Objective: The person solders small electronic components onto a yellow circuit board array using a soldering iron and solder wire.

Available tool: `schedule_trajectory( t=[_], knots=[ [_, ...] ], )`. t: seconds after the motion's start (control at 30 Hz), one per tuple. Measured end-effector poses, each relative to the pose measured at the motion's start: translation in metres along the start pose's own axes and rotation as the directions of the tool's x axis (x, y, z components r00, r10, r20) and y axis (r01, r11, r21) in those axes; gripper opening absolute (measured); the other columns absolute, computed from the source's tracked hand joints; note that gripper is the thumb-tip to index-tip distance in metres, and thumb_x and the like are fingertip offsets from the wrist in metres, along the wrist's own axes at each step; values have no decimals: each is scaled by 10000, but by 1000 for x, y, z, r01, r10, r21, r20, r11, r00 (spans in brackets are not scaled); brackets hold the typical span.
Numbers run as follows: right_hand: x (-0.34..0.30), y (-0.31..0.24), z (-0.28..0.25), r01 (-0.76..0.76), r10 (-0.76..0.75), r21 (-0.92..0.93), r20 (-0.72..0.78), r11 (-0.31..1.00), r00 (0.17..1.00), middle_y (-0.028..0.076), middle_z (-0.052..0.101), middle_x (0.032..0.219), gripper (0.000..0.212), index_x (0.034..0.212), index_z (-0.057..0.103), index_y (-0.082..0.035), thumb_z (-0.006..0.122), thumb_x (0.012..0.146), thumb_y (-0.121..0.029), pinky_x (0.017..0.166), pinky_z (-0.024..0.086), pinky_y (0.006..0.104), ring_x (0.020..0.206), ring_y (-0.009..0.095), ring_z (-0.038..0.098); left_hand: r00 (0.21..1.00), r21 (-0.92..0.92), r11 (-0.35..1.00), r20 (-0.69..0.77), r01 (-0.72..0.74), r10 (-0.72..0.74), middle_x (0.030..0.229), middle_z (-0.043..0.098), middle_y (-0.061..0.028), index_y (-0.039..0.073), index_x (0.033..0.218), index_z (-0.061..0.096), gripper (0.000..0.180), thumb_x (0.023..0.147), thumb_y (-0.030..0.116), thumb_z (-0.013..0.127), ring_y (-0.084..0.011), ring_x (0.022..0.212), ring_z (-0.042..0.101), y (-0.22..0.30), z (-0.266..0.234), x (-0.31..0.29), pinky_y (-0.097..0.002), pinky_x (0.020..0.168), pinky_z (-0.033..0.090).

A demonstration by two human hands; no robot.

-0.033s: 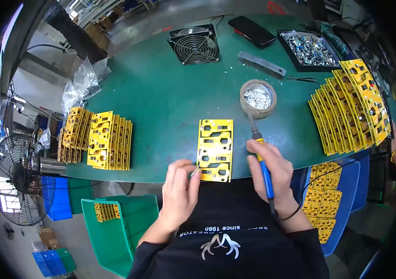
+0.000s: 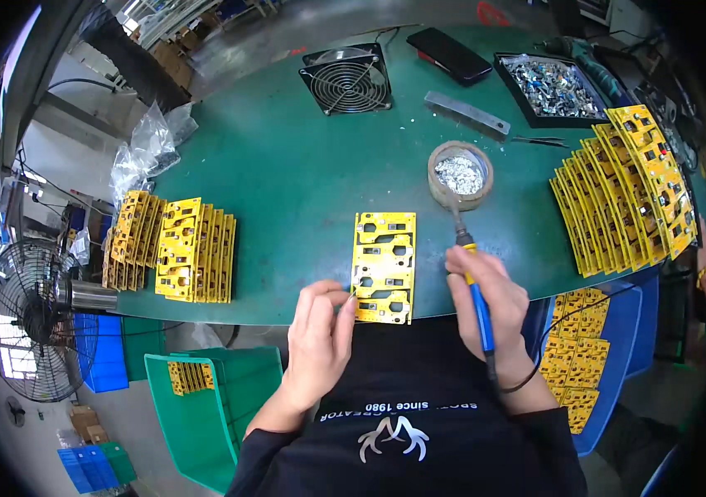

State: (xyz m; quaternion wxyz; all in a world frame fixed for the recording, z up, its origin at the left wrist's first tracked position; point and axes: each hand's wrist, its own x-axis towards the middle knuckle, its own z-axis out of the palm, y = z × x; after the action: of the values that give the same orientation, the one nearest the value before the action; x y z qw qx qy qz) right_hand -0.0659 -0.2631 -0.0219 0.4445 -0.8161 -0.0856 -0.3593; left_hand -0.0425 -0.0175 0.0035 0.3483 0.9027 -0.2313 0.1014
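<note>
Sitting at a green table (image 2: 287,182), looking down on a yellow board (image 2: 384,265) lying flat near the front edge, at about 6 o'clock of the tabletop.

Left hand (image 2: 320,335): resting at the table's edge, just at 8 o'clock of the board, fingers curled together and pinching something thin at the tips, too small to tell what; fingertips touching or almost touching the board's lower left corner.

Right hand (image 2: 485,302): wrapped closed around a soldering iron (image 2: 476,290) with blue and yellow grip, held like a pen, at 4 o'clock of the board. Iron pointing up toward 12 o'clock, its tip reaching the rim of a round tape roll (image 2: 460,175) filled with silvery bits; cord trailing down past the wrist.

Lying around:
- At 9 o'clock of the board, well apart: yellow stacks (image 2: 175,248) standing on edge in rows.
- At 3 o'clock, far right: a long fanned row (image 2: 626,190) of yellow boards leaning on one another.
- At 12 o'clock: a black fan (image 2: 348,79) lying flat, a dark phone (image 2: 454,55) beside it, a grey metal strip (image 2: 466,113) nearer the roll.
- At 1 o'clock: a black tray (image 2: 553,87) holding small metal parts.
- At 10 o'clock: crumpled clear bags (image 2: 147,149) at the table's corner.

Below the table: a green bin (image 2: 204,406) at 7 o'clock holding a few yellow boards, a blue bin (image 2: 610,364) at 4 o'clock full of them, a floor fan (image 2: 30,323) at far left.
</note>
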Motion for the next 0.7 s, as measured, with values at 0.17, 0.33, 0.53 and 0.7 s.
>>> schedule_trajectory(
  t=[0.17, 0.33, 0.53, 0.7],
  knots=[
    [7, 4, -13, -68, 67, -177, -12, 982, 998, 172, 774, 973, 392, 1244, 722, 32, 810, 869, -41, 909, 553, 432, 799, 311, 731, 986, -11, 988, -69, -152, 151, 1017, 711, -142, -14, 1040, 724, 97, 946, -38, 731, -236, 753, 678, 0, 4, 26, -321, 639, 535],
    [7, -4, -14, -34, 25, -173, -52, 984, 998, 155, 776, 977, 391, 1199, 733, 21, 835, 826, -36, 876, 560, 431, 783, 321, 717, 991, 49, 990, 0, -132, 132, 997, 715, -145, -14, 1030, 736, 103, 930, -39, 742, -304, 792, 725, 5, 14, 34, -375, 668, 581],
    [-5, -16, -10, 45, -45, -2, 26, 999, 999, 106, 778, 932, 312, 1078, 751, -12, 848, 781, -8, 835, 563, 430, 758, 242, 729, 978, 138, 969, 22, -207, 206, 1124, 699, -148, -14, 1089, 728, 181, 911, -28, 758, -312, 815, 743, 7, 27, 35, -396, 658, 608],
    [-9, -21, -1, 53, -57, 61, 70, 997, 996, 91, 772, 882, 326, 1091, 756, -5, 827, 774, 11, 828, 562, 416, 699, 199, 715, 964, 202, 944, 13, -262, 265, 1153, 691, -173, -35, 1118, 721, 222, 901, -23, 767, -329, 839, 749, 5, 32, 34, -400, 666, 621]
  ],
)
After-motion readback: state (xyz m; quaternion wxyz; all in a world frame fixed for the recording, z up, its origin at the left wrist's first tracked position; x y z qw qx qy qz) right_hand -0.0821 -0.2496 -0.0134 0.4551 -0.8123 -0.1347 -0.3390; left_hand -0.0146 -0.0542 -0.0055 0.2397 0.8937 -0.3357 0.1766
